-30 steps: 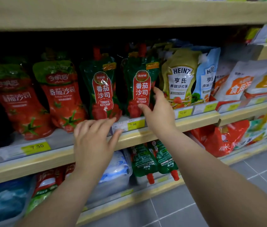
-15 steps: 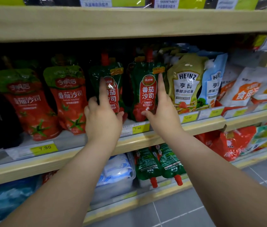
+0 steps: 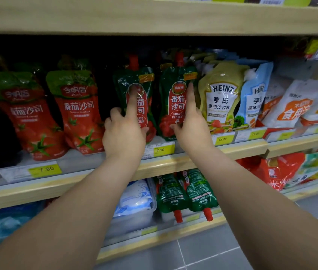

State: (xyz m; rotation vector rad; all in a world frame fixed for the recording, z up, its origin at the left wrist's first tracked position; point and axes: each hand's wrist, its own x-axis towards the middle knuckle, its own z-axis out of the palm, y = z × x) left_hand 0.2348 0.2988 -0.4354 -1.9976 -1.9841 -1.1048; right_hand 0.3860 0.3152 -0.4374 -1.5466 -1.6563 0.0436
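Note:
Two green tomato ketchup pouches with red caps stand side by side on the middle shelf (image 3: 193, 159). My left hand (image 3: 124, 135) holds the left ketchup pouch (image 3: 134, 76): the index finger lies straight up its front, the other fingers curl at its left edge, and the thumb sits low on its front. My right hand (image 3: 191, 129) holds the right ketchup pouch (image 3: 175, 102), with the index finger running up its right edge and the thumb on the lower front. The rest of that hand's fingers are hidden.
Two red tomato sauce pouches (image 3: 80, 117) stand to the left. A yellow Heinz pouch (image 3: 220, 98) and a blue one (image 3: 255, 102) crowd the right. Yellow price tags (image 3: 164, 150) line the shelf edge. Upside-down green pouches (image 3: 171, 193) hang on the lower shelf above grey floor tiles (image 3: 212, 250).
My left hand rose from the shelf edge onto the left pouch. My right hand slid up the right pouch's edge. Both pouches now stand a little more upright and the view has moved closer.

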